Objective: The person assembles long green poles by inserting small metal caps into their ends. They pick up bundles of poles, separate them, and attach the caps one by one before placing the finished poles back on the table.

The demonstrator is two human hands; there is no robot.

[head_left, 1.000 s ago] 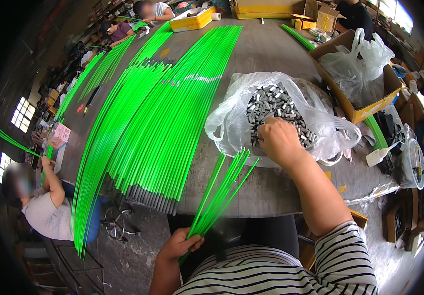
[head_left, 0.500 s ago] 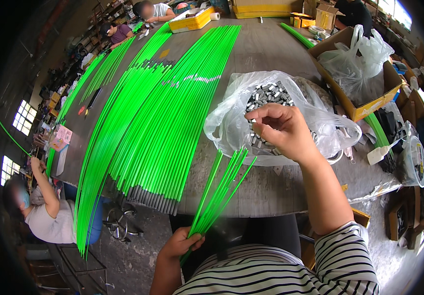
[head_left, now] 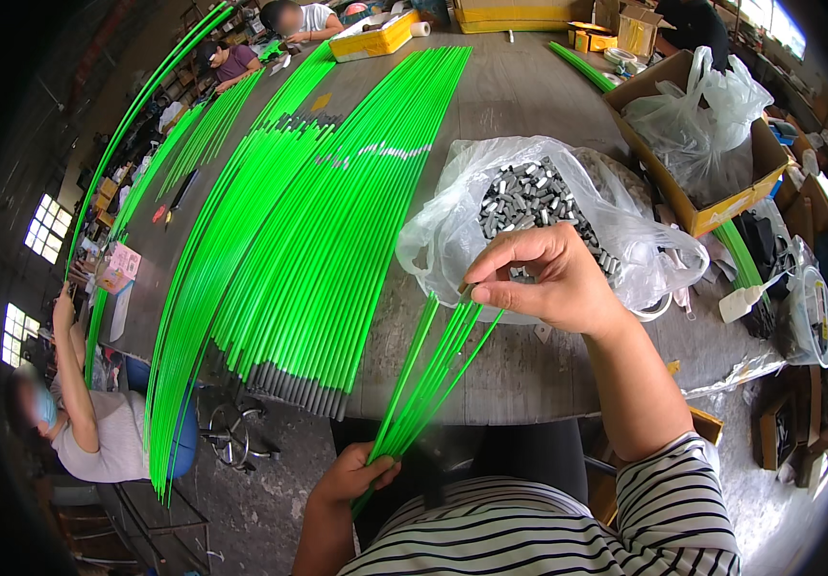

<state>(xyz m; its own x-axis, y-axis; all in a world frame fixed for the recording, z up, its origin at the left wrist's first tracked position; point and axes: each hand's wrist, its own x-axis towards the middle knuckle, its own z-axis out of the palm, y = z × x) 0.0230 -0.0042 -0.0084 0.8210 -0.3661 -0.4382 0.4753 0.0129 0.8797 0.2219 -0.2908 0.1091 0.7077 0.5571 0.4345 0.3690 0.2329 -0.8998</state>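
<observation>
Several thin green rods [head_left: 421, 394] fan upward from my left hand [head_left: 356, 473], which is closed around their lower part at the front of the table. At the upper ends of the middle rods, my right hand [head_left: 544, 278] pinches a small grey cap [head_left: 468, 289] between thumb and forefinger. The cap is at a rod's tip; whether it is seated on it is too small to tell. Just beyond this hand, an opened clear plastic bag [head_left: 441, 206] holds a heap of small grey and silvery caps [head_left: 529, 202].
Long rows of green rods [head_left: 328, 259], some with dark grey ends, cover the table's left half. A cardboard box [head_left: 712, 216] with plastic bags stands at the right. A co-worker [head_left: 97, 432] at the left lifts long rods; others sit at the far end near a yellow tray [head_left: 373, 43].
My right hand has come down and left from above the bag to the rod tips, bringing the small cap. My left hand stays put. The co-worker at the left has raised rods high.
</observation>
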